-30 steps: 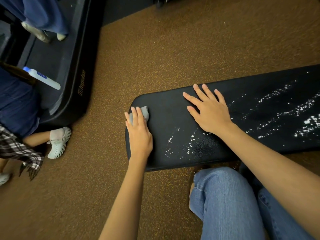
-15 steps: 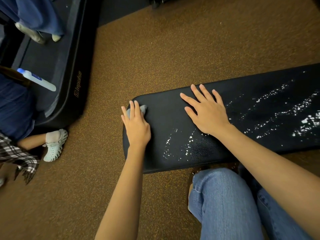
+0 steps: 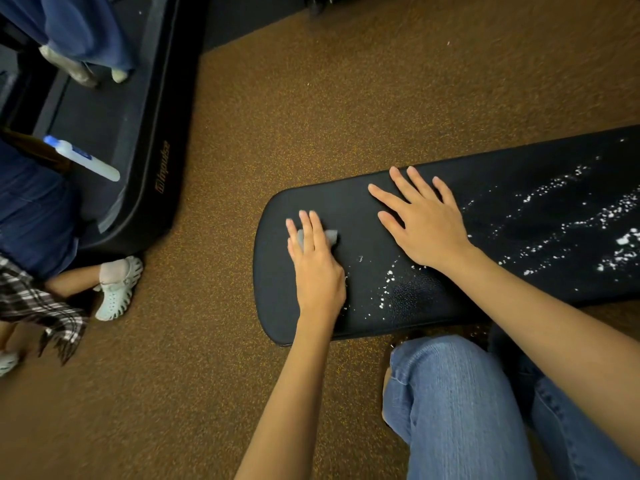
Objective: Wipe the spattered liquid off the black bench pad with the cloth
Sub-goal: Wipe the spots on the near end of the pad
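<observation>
Hands on a long black padded vinyl bench pad (image 3: 502,188) that runs from centre frame off the right edge, over a brown speckled carpet floor (image 3: 277,98). Left hand (image 3: 317,268) lies flat, fingers straight, pressing a small crumpled grey cloth (image 3: 330,236) onto the pad near its rounded left end; cloth mostly hidden under the fingers, only grey edges peeking out on both sides. Not a clenched grip, more a flat press. Right hand (image 3: 424,223) spread wide, palm down, fingers relaxed, holding nothing, resting on the pad just right of the cloth hand. White spattered liquid droplets (image 3: 388,289) sit between the two wrists near the pad's near edge, and a heavier trail of the same spatter runs across the right part of the pad (image 3: 568,233) beyond the right hand. Patch around the cloth looks free of drops. Knee in blue denim jeans (image 3: 450,393) below the pad. Left side of the room: black treadmill base with a gold logo (image 3: 162,171), a white plastic bottle with blue cap (image 3: 86,161) lying on it, and another person's foot in a pale perforated clog (image 3: 119,289) beside a plaid cloth.
</observation>
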### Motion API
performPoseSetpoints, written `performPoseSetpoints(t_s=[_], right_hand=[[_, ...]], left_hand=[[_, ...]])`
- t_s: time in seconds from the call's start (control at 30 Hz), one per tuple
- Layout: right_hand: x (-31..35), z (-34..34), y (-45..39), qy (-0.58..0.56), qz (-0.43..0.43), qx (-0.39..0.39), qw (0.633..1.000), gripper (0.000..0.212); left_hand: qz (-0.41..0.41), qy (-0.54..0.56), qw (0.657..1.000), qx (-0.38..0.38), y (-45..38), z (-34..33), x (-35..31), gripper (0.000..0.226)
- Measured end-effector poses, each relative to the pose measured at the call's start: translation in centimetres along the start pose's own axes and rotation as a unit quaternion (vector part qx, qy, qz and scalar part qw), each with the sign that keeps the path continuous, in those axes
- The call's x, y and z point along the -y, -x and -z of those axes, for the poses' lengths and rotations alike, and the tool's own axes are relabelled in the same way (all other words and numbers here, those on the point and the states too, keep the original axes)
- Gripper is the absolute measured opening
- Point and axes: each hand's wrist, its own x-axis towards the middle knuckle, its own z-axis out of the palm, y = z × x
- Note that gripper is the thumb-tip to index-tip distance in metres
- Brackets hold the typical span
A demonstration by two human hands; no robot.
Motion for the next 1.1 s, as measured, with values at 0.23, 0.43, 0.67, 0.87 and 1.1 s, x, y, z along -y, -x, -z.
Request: performPoseSetpoints(t_s=[0.23, 0.43, 0.67, 0.87, 1.1], right_hand=[[0.0, 0.2, -0.1, 0.0, 0.0, 0.007, 1.0, 0.047], [0.1, 0.3, -0.2, -0.001, 0.001, 0.008, 1.0, 0.047], [0.1, 0.5, -0.1, -0.008, 0.002, 0.007, 1.0, 0.047], [0.1, 0.6, -0.2, -0.005, 0.002, 0.013, 1.0, 0.047], [-0.6, 1.6, -0.4, -0.074, 0.006, -0.006, 0.997, 0.042]], left_hand=[[-0.065, 0.033, 0.997, 0.007, 7.1, 0.3, 0.3, 0.07], [-0.049, 0.031, 0.998, 0.031, 5.4, -0.4, -1.5, 0.075], [-0.073, 0.041, 0.996, 0.016, 5.5, -1.8, -3.0, 0.068], [-0.061, 0.027, 0.998, 0.019, 8.4, -1.7, -2.9, 0.06], [-0.072, 0.041, 0.996, 0.028, 0.5, -3.0, -6.0, 0.063]])
